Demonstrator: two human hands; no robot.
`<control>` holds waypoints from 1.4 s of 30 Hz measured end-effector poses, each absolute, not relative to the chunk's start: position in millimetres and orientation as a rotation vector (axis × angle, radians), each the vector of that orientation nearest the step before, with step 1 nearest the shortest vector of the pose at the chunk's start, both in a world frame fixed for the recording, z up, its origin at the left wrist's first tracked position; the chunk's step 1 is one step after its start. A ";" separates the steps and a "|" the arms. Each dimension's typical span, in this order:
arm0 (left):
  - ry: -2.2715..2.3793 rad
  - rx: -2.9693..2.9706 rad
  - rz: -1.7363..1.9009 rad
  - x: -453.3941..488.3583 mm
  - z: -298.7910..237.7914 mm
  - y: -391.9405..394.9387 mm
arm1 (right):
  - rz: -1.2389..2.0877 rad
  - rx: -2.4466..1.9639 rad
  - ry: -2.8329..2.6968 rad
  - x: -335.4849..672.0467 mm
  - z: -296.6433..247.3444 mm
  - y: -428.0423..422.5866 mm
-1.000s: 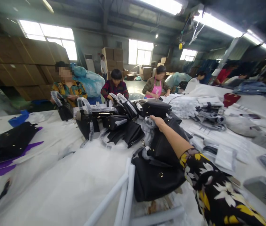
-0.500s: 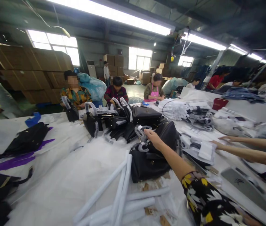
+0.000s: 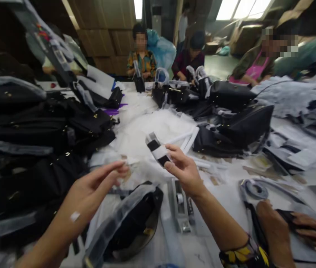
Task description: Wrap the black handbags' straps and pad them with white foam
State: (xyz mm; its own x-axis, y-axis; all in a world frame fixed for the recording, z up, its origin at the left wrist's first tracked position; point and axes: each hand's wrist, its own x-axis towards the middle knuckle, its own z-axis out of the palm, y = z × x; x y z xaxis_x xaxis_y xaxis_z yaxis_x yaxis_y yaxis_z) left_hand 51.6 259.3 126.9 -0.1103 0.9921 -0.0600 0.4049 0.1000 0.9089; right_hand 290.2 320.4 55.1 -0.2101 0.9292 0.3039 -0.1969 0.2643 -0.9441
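Observation:
My right hand (image 3: 186,171) pinches a folded black bag strap (image 3: 157,149) in clear plastic with a white band round it, held up above the middle of the table. To its left, my left hand (image 3: 96,188) is empty, fingers stretched out towards the strap but apart from it, somewhat blurred. A small white sticker (image 3: 75,216) is on its wrist. Below and between my hands lies a black handbag (image 3: 138,223) whose handle (image 3: 121,212) is wrapped in plastic. A metal tool-like device (image 3: 180,203), not clear in kind, is beside the bag.
Black handbags (image 3: 35,130) are piled at the left, more (image 3: 236,130) at the back right. White tubes (image 3: 188,139) lie mid-table. At the right, a co-worker's hands (image 3: 275,227) rest on a flat black-and-white item. Several people sit across the table (image 3: 147,126).
My right hand has drawn back from the bag pile with the strap. My left hand has come into view. The view has swung left and down.

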 end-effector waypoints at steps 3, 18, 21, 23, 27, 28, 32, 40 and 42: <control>1.348 1.416 1.104 53.9 125.7 253.4 | 0.984 -0.708 -1.556 237.5 71.4 297.2; 1.352 1.500 1.300 -55.6 42.9 193.8 | 1.470 -0.789 -1.588 193.9 2.4 163.1; 1.262 1.451 1.284 -54.5 19.2 179.6 | 1.479 -0.761 -1.536 168.7 13.6 169.6; 1.224 1.431 1.270 -52.4 9.9 172.6 | 1.468 -0.829 -1.493 156.5 21.8 173.8; 1.185 1.397 1.207 -44.2 -3.0 171.8 | 1.474 -0.921 -1.404 143.8 30.8 176.8; 1.177 1.388 1.185 -41.5 -5.0 173.2 | 1.461 -0.928 -1.401 142.8 32.2 176.2; 1.088 1.361 1.047 -32.8 -4.2 173.0 | 1.365 -0.938 -1.456 147.0 37.3 172.2; 0.940 1.303 0.901 -26.3 20.9 156.5 | 1.203 -0.959 -1.621 159.5 37.7 179.6; 0.957 1.289 0.931 -23.1 22.7 156.5 | 1.135 -0.962 -1.644 160.0 34.9 180.9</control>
State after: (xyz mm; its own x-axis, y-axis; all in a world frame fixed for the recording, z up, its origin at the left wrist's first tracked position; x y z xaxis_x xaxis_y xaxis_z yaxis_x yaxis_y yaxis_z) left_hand -23.1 156.5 22.7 0.3370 0.9403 -0.0485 -0.0223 0.0595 0.9980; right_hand 160.0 180.9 34.9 -0.3007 0.9241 0.2358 0.1068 0.2784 -0.9545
